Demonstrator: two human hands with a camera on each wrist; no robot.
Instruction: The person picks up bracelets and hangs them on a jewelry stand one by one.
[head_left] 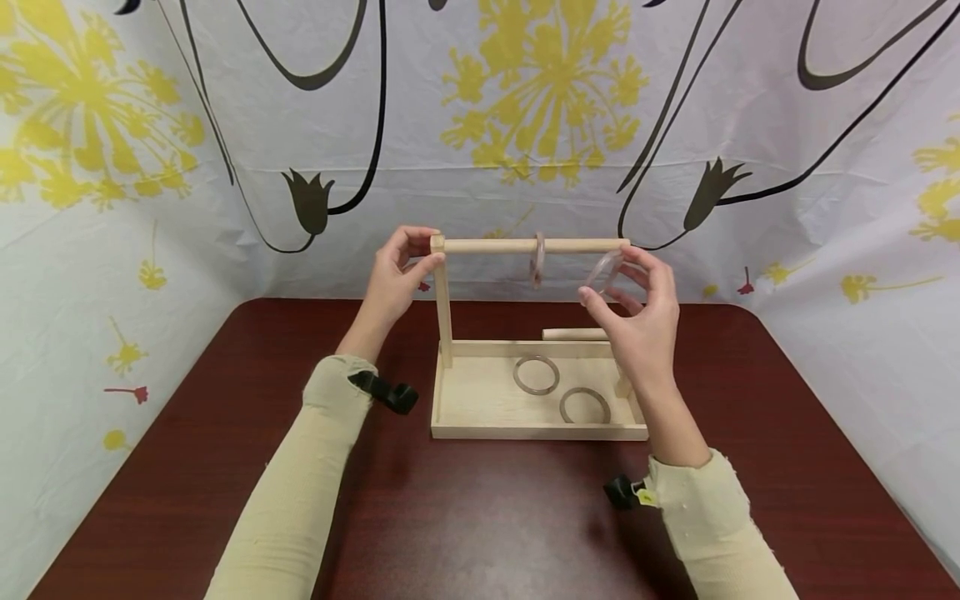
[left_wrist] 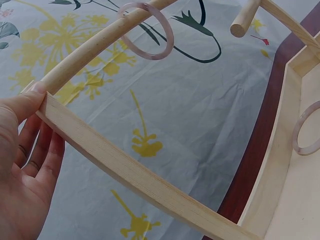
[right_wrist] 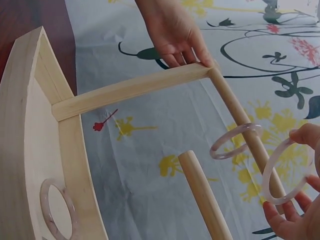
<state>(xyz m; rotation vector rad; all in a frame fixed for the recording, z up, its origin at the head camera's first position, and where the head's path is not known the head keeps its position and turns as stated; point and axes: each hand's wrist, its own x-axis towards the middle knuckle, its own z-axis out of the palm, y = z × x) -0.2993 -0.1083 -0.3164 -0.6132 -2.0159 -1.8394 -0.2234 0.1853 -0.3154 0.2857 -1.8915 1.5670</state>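
Note:
At the top of a wooden bangle stand's left post (head_left: 444,308), my left hand (head_left: 401,267) pinches the corner where the upper rod (head_left: 491,246) joins it. Near that rod's right end, my right hand (head_left: 641,321) holds a pale pinkish bangle (right_wrist: 269,182) between thumb and fingers. The held bangle overlaps the rod's end in the right wrist view. Another bangle (head_left: 537,271) hangs around the upper rod, right of its middle. Two more lie flat in the stand's tray (head_left: 525,432): one bangle (head_left: 536,393) farther back, one bangle (head_left: 585,389) near the front wall.
A shorter lower rod (head_left: 573,334) sits behind the tray's back wall, its right part hidden by my right hand. The stand is on a dark red table (head_left: 480,508). A patterned sheet (head_left: 420,108) rises behind and at both sides.

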